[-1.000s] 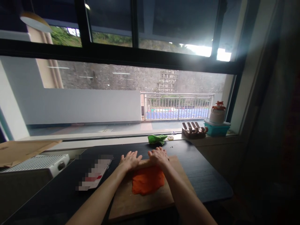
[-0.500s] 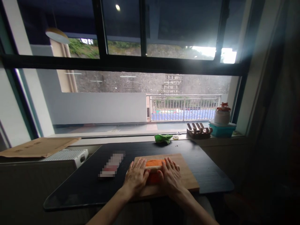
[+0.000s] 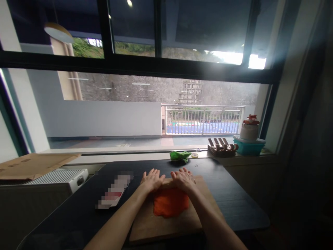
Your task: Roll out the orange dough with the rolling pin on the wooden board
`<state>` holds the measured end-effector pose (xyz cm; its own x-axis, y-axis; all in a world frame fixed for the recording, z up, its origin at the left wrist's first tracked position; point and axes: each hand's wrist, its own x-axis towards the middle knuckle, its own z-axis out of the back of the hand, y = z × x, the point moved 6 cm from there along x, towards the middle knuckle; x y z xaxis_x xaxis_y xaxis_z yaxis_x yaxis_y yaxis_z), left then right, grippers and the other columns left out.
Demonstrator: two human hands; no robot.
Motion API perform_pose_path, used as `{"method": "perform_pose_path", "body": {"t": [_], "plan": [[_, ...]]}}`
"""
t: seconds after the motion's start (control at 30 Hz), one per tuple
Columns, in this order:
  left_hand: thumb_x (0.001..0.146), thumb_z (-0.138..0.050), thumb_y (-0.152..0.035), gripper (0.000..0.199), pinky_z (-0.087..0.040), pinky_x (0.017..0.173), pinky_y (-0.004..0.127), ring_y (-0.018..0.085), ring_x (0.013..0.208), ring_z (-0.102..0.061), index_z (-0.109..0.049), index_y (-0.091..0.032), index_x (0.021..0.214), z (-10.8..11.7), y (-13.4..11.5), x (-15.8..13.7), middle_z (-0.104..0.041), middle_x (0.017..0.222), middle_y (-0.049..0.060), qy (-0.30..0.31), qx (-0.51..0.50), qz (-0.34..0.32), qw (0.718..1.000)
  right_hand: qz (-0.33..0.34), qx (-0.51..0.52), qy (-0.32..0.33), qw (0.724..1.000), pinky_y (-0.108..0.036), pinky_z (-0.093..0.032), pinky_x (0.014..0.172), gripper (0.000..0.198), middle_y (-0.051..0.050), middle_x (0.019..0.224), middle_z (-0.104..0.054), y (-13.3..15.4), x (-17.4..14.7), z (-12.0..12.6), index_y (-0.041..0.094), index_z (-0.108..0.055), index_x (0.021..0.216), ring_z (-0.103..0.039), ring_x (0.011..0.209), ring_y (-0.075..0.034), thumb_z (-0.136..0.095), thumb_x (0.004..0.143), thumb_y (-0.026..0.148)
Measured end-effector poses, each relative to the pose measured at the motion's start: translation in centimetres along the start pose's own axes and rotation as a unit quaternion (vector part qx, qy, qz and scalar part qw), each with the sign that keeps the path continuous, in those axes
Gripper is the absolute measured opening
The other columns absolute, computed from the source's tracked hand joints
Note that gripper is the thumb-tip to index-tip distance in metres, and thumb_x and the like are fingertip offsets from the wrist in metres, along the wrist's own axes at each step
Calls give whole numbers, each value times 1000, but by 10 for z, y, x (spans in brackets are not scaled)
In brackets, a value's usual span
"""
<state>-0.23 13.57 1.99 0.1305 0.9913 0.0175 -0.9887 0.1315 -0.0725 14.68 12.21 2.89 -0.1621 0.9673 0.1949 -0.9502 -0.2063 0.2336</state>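
A flat, uneven sheet of orange dough (image 3: 171, 204) lies on a wooden board (image 3: 145, 229). At its far edge a pale wooden rolling pin (image 3: 168, 183) lies crosswise, mostly covered by my hands. My left hand (image 3: 153, 180) rests flat on the pin's left part, fingers stretched forward. On the right part lies my right hand (image 3: 183, 178), likewise open and palm down. Both forearms reach over the board, either side of the dough.
The board is on a black table (image 3: 234, 205). Left of it lies a blurred-out flat object (image 3: 114, 192). Along the window side are a green cloth (image 3: 180, 156), a tape roll (image 3: 194, 155), a brown rack (image 3: 222, 147) and a teal box (image 3: 249, 146) under a jar (image 3: 249, 130).
Both hands have moved forward with the rolling pin, from the middle of the dough to its far edge. More of the orange sheet now shows, and the view has shifted slightly.
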Motion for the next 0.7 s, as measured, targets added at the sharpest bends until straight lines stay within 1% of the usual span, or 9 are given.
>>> {"method": "perform_pose_path", "body": {"t": [0.07,0.13,0.2,0.27,0.37,0.43,0.57,0.63,0.7], "plan": [[91,-17,-45,59,-15,110,55,25,138,-25,-44,-14,134,2,-4,-15,-36,146,12,-19,1,-12,1000,6,-4,-16,1000,-43,-32,95,50,-11,108,-65,4,-16,3,23,-68,94,-50,113,-27,-24,95,47],[92,-16,-44,58,-13,112,53,24,138,-25,-44,-13,134,4,-9,-37,-37,145,12,-36,0,-28,999,11,-5,-32,999,-40,-32,97,48,-11,106,-66,8,-39,5,22,-67,98,-54,108,-25,-25,95,46],[93,-18,-43,57,-14,112,51,23,138,-26,-44,-13,134,6,-12,-61,-38,145,11,-48,-2,-46,998,14,-6,-58,998,-40,-30,100,44,-12,119,-61,9,-66,4,19,-61,112,-51,115,-26,-29,95,44],[93,-21,-42,56,-18,112,49,22,137,-27,-42,-13,135,7,-14,-84,-39,145,10,-56,-3,-62,997,28,-8,-109,994,-41,-28,103,45,-14,133,-51,7,-92,1,16,-53,125,-42,125,-27,-36,93,42],[92,-26,-40,55,-23,112,47,22,137,-29,-38,-14,138,9,-13,-108,-37,146,10,-67,-12,-87,994,88,1,-193,977,-41,-30,105,46,-10,137,-48,4,-118,-4,17,-50,130,-40,128,-26,-39,92,42],[91,-28,-39,54,-24,111,48,23,136,-29,-37,-16,139,7,-12,-112,-36,146,9,-63,-26,-105,992,110,11,-216,970,-40,-35,102,40,-7,131,-54,2,-119,-5,22,-54,124,-47,122,-24,-37,93,40],[91,-29,-35,49,-28,109,50,24,134,-33,-43,-22,136,-3,-5,-95,-39,144,6,-60,-31,-108,992,62,22,-242,968,-38,-47,89,36,-9,129,-56,6,-91,5,25,-62,111,-57,112,-24,-34,94,39],[90,-32,-35,46,-34,106,49,25,129,-41,-50,-23,130,-6,2,-86,-48,139,7,-101,-24,-113,988,55,30,-260,963,-36,-49,88,36,-11,131,-54,11,-76,8,23,-61,113,-56,114,-25,-35,94,38],[89,-37,-38,40,-42,100,44,25,118,-53,-58,-24,121,-4,8,-83,-60,126,7,-173,-18,-132,976,51,35,-269,961,-34,-50,86,36,-12,132,-53,13,-65,6,22,-59,118,-56,113,-24,-36,94,36]]}}
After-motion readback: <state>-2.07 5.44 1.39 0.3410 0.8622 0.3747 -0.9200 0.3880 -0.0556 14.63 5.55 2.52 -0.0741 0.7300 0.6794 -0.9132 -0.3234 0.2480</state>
